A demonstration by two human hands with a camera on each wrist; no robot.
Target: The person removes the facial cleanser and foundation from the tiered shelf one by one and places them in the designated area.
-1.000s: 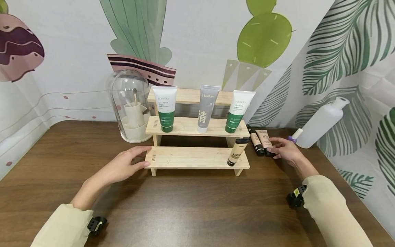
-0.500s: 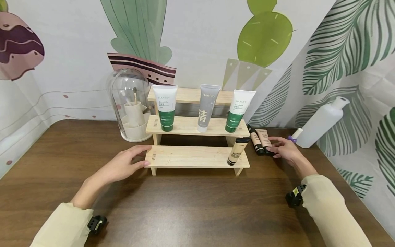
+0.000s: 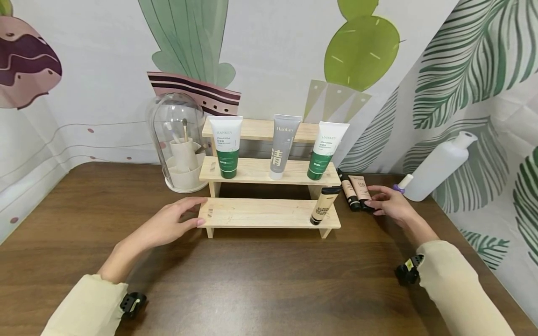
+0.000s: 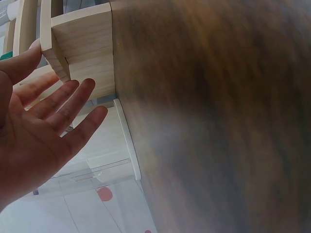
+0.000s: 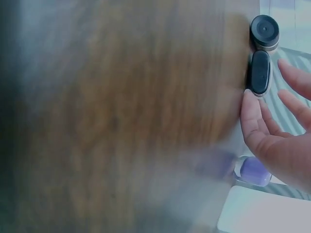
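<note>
One BB tube (image 3: 359, 185), lying on the surface (image 3: 269, 280) just right of the wooden stand (image 3: 260, 213); black cap (image 5: 260, 73) partly hidden by the right grip (image 3: 391, 204) in the head view, touched, but pinched or not, cannot tell. Just beside, a second tube (image 3: 350, 192), top end hard to make out. Left grip (image 3: 168, 224) at the stand's left end, fingers spread apart. Under a clear dome (image 3: 176, 109), brushes (image 3: 185, 128), lower ends hidden.
</note>
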